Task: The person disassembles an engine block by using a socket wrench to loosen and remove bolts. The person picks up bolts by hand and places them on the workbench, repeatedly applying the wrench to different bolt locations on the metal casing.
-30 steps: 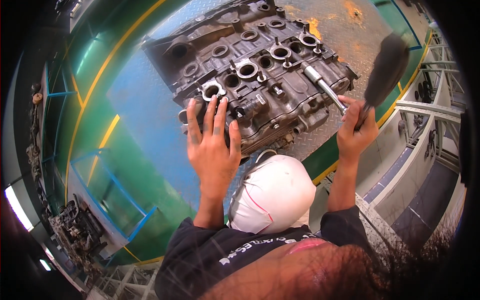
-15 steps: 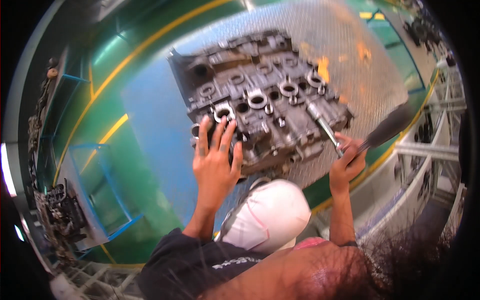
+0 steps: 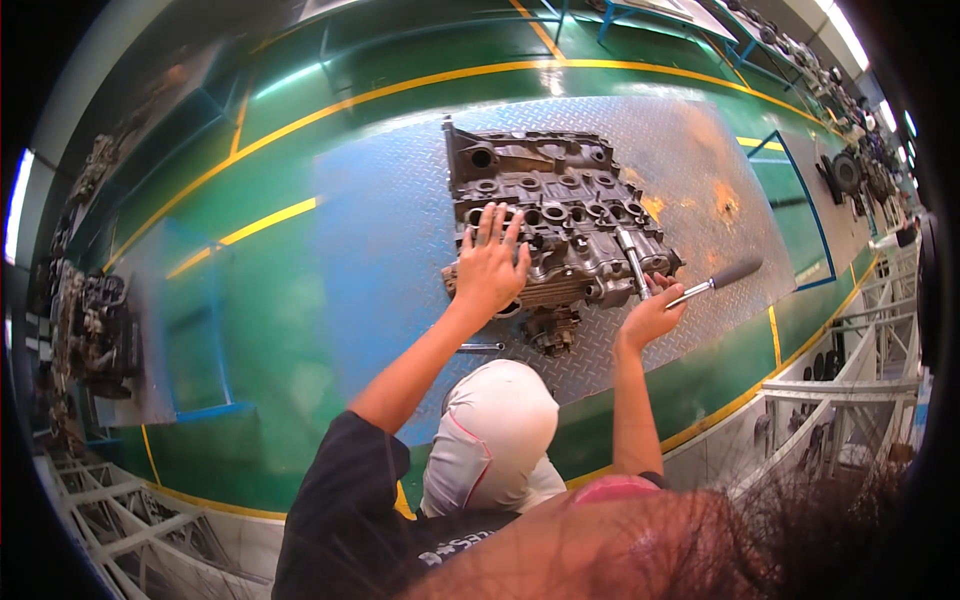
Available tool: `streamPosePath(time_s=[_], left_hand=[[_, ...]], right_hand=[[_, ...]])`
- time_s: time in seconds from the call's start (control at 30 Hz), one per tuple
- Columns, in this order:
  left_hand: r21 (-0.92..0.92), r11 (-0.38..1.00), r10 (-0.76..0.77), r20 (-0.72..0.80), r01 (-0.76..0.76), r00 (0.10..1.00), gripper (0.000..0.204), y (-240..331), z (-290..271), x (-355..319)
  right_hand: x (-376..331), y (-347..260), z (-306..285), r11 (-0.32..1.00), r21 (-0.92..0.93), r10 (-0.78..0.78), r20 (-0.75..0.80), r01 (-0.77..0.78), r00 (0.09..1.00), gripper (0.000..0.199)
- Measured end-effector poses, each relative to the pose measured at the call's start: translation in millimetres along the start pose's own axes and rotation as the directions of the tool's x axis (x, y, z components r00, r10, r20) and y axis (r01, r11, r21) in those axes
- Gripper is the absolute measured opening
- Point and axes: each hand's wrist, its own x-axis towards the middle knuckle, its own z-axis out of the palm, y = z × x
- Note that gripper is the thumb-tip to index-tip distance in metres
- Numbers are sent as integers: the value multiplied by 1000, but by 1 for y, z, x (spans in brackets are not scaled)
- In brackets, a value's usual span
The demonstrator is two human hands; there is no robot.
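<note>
A steel plate (image 3: 380,230) lies on the green floor (image 3: 250,330). On the plate sits an engine head (image 3: 550,215). The left hand (image 3: 490,265) rests flat on the head's near edge, fingers spread. The right hand (image 3: 650,315), just right of the head, grips a ratchet (image 3: 715,282).

Cylinder head (image 3: 555,215) sits on tread plate (image 3: 390,230), plate on floor (image 3: 270,290). L hand (image 3: 490,265) flat on head's near-left part, approx 7 o'clock from its centre. R hand (image 3: 652,315) at approx 4 o'clock, by head's near-right corner, w/ ratchet (image 3: 715,282) handle running out toward 2 o'clock. Small tool (image 3: 482,347) on plate at 6 o'clock of L hand. Engine parts (image 3: 90,330) well apart at 9 o'clock.
</note>
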Motion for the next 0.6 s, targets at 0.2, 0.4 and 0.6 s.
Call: streamPosePath(time_s=[0.2, 0.4, 0.6], left_hand=[[-6, 1000, 24, 20, -24, 999, 51, 2, 7, -7], [2, 999, 54, -25, -54, 998, 50, -3, -4, -8], [12, 999, 38, -23, -38, 999, 49, -8, -1, -7]], right_hand=[[59, -9, -47, 357, -24, -618, 744, 934, 255, 21], [-6, 1, -13, 882, -262, -331, 247, 392, 911, 24], [2, 22, -10, 964, -131, -211, 151, 231, 966, 35]])
